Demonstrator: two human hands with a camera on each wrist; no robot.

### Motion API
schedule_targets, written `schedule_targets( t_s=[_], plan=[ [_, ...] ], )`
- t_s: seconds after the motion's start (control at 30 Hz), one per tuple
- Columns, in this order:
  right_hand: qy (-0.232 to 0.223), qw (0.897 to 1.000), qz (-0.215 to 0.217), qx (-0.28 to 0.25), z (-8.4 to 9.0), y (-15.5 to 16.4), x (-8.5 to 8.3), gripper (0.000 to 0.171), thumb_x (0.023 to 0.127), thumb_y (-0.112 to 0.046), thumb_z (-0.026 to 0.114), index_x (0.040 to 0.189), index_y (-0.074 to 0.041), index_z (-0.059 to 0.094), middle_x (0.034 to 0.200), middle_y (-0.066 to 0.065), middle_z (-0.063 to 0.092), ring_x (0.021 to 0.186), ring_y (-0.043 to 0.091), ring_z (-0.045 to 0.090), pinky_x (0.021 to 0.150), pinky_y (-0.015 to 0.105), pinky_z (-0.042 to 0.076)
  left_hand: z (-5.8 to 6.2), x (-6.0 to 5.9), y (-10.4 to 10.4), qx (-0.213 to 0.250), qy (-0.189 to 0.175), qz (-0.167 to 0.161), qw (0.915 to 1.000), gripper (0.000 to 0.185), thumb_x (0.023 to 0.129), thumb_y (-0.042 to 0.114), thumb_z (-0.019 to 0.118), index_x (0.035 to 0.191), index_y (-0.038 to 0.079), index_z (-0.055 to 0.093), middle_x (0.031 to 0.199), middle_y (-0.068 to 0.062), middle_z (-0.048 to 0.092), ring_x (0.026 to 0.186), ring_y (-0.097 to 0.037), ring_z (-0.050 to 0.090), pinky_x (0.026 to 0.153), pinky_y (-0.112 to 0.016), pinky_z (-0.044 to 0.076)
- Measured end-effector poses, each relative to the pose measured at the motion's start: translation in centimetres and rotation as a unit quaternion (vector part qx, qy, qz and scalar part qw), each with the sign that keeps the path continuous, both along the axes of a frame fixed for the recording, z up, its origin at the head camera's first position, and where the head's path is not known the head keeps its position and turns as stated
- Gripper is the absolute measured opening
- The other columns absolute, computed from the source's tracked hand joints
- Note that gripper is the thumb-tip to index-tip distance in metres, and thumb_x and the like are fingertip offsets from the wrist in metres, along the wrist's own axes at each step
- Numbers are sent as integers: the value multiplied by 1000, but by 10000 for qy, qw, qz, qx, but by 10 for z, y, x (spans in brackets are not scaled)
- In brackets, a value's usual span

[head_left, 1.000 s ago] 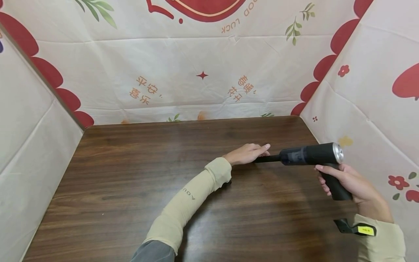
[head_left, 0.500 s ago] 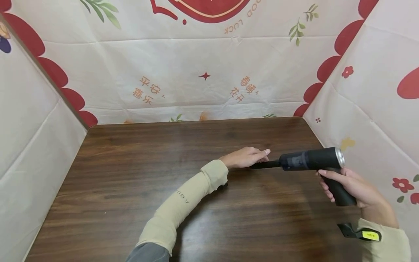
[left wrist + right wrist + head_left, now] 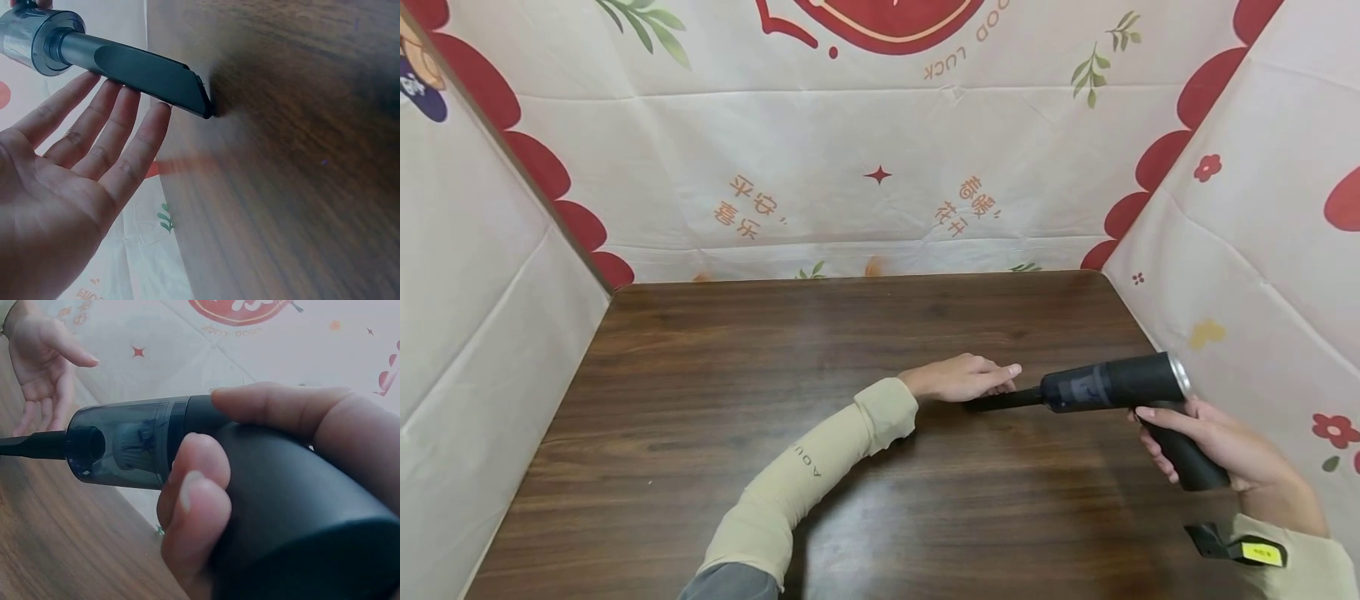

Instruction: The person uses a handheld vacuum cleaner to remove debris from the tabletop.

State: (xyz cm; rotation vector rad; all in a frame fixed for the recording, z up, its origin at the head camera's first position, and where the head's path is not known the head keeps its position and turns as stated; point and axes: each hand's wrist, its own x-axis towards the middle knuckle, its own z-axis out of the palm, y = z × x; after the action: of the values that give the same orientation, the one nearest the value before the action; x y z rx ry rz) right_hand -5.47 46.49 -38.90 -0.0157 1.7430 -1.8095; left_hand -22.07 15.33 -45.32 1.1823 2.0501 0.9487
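Observation:
A black handheld vacuum [image 3: 1112, 386] with a silver rear cap and a narrow nozzle [image 3: 1003, 401] is held over the dark wooden table [image 3: 700, 400]. My right hand [image 3: 1206, 442] grips its handle, fingers curled round it [image 3: 194, 487]. The nozzle tip [image 3: 203, 103] touches or nearly touches the tabletop. My left hand [image 3: 958, 379] lies flat with straight fingers [image 3: 94, 144] right beside the nozzle, its fingertips against the nozzle's side. The vacuum's clear dust chamber [image 3: 122, 447] shows in the right wrist view.
Printed cloth walls [image 3: 865, 167] close in the table at the back, on the left [image 3: 467, 292] and on the right [image 3: 1262, 250]. A black clip with a yellow label [image 3: 1236, 546] sits on my right sleeve.
The vacuum and my right hand have come down and slightly right, lowering the nozzle toward the tabletop. My left hand has stayed beside the nozzle, shifting slightly.

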Motion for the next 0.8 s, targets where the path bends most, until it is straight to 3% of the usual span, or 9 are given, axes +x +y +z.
schedule_targets(
  t_s=[0.37, 0.57, 0.8],
  plan=[
    [-75, 9996, -23, -261, -8, -7, -6, 35, 110, -14, 29, 106, -13, 64, 82, -2, 65, 67, 12, 64, 60, 26, 56, -2, -4, -9, 12, 94, 70, 9999, 62, 104, 61, 24, 126, 23, 68, 122, 12, 66, 109, 1, 59, 92, -17, 46],
    [96, 9998, -182, -20, -11, -24, -19, 31, 110, -18, 32, 104, -15, 62, 79, -3, 62, 65, 11, 63, 58, 27, 56, -4, -15, -24, 154, 336, 286, 9989, 64, 105, 60, 22, 128, 20, 67, 124, 10, 65, 112, -2, 59, 96, -18, 45],
    [126, 9992, -360, 124, -14, -45, -38, 28, 109, -22, 37, 104, -17, 64, 78, -4, 61, 64, 10, 62, 57, 26, 56, -2, -27, -47, 208, 228, 593, 9978, 67, 104, 60, 21, 128, 17, 66, 126, 4, 65, 117, -7, 59, 99, -22, 46]
  ],
)
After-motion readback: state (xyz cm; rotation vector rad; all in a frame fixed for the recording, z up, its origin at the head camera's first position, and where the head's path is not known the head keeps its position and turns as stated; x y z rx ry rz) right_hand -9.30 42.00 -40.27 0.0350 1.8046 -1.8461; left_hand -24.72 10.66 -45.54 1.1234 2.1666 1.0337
